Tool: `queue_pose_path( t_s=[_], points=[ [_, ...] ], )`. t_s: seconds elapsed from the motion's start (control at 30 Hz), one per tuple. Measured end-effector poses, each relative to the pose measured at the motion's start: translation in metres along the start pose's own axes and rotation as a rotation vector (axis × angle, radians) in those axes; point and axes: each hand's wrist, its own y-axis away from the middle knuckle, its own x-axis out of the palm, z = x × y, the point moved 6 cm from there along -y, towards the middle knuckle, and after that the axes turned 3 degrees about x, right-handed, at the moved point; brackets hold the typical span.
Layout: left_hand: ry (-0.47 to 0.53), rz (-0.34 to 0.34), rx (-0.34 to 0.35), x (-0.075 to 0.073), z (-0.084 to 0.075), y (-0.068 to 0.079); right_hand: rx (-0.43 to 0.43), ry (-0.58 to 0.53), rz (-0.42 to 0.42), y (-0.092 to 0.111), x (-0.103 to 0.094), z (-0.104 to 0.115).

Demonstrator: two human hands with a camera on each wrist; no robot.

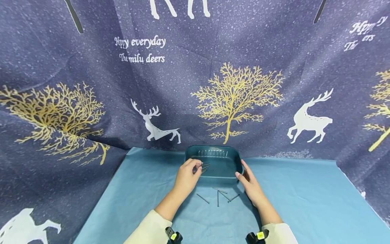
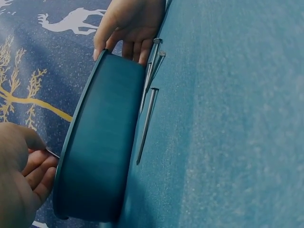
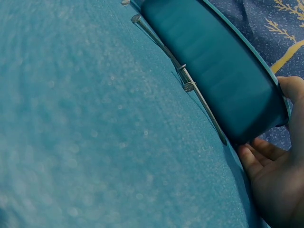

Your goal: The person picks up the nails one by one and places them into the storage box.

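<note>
A dark teal rectangular tray (image 1: 217, 179) stands on the blue cloth. My left hand (image 1: 187, 173) is over its left end, thumb and forefinger pinching a thin nail (image 2: 52, 153); most of that nail is hidden by the fingers and the tray wall. Several nails (image 1: 205, 167) show beside those fingertips, inside the tray's outline. At the right end my right hand (image 1: 253, 186) holds the tray, thumb at the rim and the other fingers low against the outer wall. In front of the tray, several grey steel nails (image 1: 202, 198) lie scattered on the cloth, a few of them crossing.
The blue cloth (image 1: 304, 203) covers the table and extends to both sides of the tray. Right behind the tray hangs a dark blue curtain (image 1: 259, 135) with printed deer and golden trees. Each wrist bears a small black camera (image 1: 173, 235).
</note>
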Motion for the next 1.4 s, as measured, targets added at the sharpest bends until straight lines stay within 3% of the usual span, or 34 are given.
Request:
queue_pose_path(
  t_s=[0.77, 1.4],
  points=[
    [0.006, 0.062, -0.025, -0.002, -0.004, 0.003, 0.0, 0.006, 0.007, 0.001, 0.001, 0.002],
    [0.076, 0.148, 0.04, 0.003, -0.011, 0.013, -0.003, 0.013, 0.005, 0.001, 0.001, 0.002]
  ],
)
